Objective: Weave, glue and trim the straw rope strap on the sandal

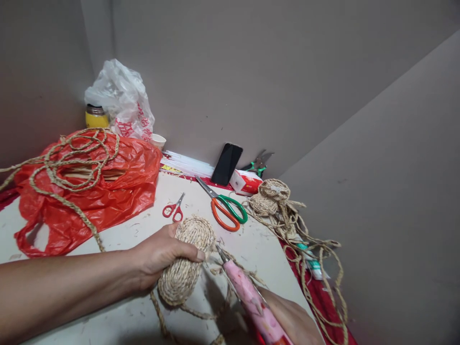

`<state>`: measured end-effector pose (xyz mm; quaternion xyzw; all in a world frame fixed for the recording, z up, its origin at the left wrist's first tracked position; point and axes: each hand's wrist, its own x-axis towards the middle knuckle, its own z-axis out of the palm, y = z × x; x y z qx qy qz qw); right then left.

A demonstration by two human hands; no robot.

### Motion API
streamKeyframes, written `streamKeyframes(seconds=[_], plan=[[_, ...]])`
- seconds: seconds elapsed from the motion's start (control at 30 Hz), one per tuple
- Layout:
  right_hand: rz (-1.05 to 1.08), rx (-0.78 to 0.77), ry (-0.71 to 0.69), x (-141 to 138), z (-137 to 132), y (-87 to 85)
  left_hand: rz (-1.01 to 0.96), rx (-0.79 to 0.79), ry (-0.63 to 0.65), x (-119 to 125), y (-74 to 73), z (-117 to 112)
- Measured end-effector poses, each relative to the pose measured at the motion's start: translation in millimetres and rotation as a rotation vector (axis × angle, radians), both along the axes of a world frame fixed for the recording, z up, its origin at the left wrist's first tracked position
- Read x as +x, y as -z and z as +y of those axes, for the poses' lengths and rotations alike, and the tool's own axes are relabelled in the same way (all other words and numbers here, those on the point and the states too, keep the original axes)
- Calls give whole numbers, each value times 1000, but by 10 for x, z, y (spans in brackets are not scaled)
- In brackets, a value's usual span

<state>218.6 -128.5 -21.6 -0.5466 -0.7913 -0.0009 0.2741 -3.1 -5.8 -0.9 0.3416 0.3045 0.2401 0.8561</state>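
Note:
My left hand (161, 254) grips a coiled oval piece of braided straw rope (189, 261), thumb pressed on its side, holding it tilted on the white table (118, 316). My right hand (293, 321) is closed round a pink glue gun (251, 299), whose metal nozzle touches the edge of the straw piece. A loose tail of braided rope hangs from the piece toward the table's front edge.
A red plastic bag (108, 191) with braided rope (72, 163) on it lies at left. Small red scissors (173, 209), large orange-and-green scissors (224, 206), a black phone (226, 164), pliers (258, 163), finished straw coils (271, 196) and a white bag (124, 100) lie behind.

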Motion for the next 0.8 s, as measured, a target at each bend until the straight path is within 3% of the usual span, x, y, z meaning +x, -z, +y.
streamKeyframes(seconds=[0.1, 0.4, 0.7, 0.8], plan=[[-4, -57, -99, 27, 19, -50, -10, 2, -2, 0, -12, -4], [41, -48, -61, 36, 1, -98, 3, -19, -2, 18, -53, -7], [41, -54, -55, 32, 9, -8, -13, -19, 11, 6, -26, -3], [20, -76, -118, 40, 9, -48, -12, -27, 4, 11, -33, -2]])
